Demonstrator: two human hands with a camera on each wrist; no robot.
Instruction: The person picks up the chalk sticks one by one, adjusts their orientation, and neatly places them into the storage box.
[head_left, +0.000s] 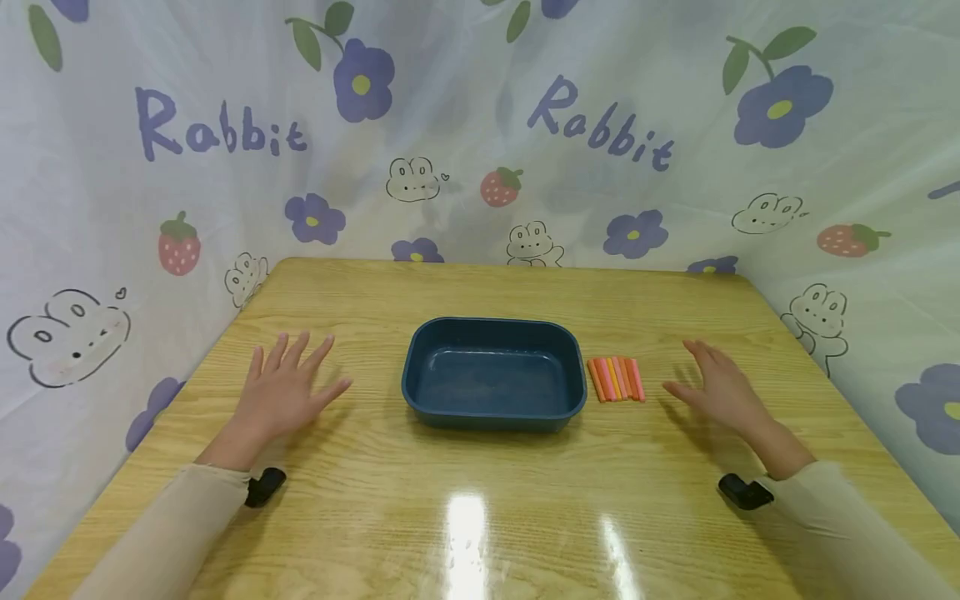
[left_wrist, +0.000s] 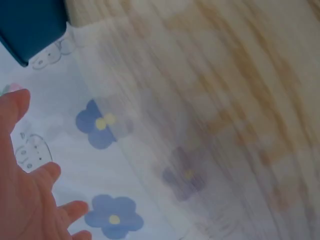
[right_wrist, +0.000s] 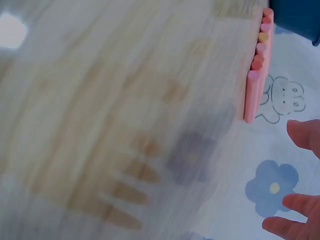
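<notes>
A dark blue rectangular basin (head_left: 491, 417) sits on the wooden table, with nothing visible inside it. Just to its right lies a row of several short sticks (head_left: 617, 379) in orange, pink and yellow, side by side; their rounded ends also show in the right wrist view. To the left of the basin, my left hand (head_left: 281, 396) hovers with its fingers spread, holding nothing. My right hand (head_left: 720, 387) is held to the right of the sticks, fingers extended and apart from them.
The glossy wooden table (head_left: 360, 508) reflects bright light near its front. A white cloth (head_left: 465, 100) printed with flowers, rabbits and strawberries hangs around the back and sides. Each wrist carries a small black device (head_left: 264, 487).
</notes>
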